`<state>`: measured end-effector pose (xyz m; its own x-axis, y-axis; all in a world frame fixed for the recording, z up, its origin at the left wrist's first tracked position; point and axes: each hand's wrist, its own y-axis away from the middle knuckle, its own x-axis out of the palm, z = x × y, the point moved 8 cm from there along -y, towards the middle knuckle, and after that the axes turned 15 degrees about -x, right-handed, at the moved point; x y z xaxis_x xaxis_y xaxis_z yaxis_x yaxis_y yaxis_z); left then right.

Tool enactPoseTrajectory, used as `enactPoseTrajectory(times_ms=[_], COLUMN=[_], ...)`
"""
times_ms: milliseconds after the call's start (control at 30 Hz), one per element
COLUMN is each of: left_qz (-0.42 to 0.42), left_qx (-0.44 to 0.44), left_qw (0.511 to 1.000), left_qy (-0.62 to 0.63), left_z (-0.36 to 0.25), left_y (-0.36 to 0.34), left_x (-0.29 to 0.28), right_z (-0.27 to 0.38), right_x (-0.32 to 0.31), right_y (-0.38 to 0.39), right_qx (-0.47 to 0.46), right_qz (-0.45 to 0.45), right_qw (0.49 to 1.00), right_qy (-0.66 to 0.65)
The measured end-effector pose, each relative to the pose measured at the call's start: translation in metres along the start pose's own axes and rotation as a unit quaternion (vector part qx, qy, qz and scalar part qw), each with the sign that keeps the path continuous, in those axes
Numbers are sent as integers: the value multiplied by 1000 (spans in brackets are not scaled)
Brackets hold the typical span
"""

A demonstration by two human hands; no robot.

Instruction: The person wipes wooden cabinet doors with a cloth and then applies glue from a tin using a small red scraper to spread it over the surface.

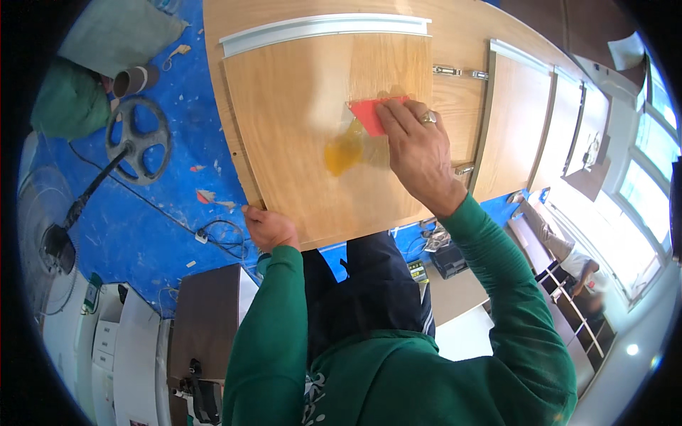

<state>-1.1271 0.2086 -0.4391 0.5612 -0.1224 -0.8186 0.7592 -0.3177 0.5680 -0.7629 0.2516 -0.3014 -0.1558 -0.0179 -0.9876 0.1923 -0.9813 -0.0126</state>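
A wood-grain cabinet door panel (284, 135) lies flat before me, with a pale metal strip (327, 27) along its far edge. My right hand (419, 145), a ring on one finger, grips a red flat spreader (367, 116) and presses its edge to the panel's right half. Next to the spreader is a puddle of amber liquid (342, 156). Wet, glossy streaks show on the wood beyond it. My left hand (270, 228) holds the panel's near left corner, thumb side up; its other fingers are partly hidden.
More door panels (517, 117) and metal hinges (447, 70) lie to the right on the larger board. Blue sheeting (170, 213) covers the floor at left, with a pedestal fan (60, 245) and a cable. Another person (579, 270) is at the far right by the windows.
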Motion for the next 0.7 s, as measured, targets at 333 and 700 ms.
enactPoseTrajectory(times_ms=[333, 700], left_qz=[2, 7], left_qx=[20, 10], left_qw=[1000, 1000], left_qy=[19, 12], left_z=[-3, -11], left_y=[2, 13], left_x=[2, -5], right_z=[-16, -20], right_x=[10, 21], right_y=[-74, -80], right_qx=[-23, -29], right_qz=[-106, -96], right_qw=[990, 988], right_qy=[90, 118])
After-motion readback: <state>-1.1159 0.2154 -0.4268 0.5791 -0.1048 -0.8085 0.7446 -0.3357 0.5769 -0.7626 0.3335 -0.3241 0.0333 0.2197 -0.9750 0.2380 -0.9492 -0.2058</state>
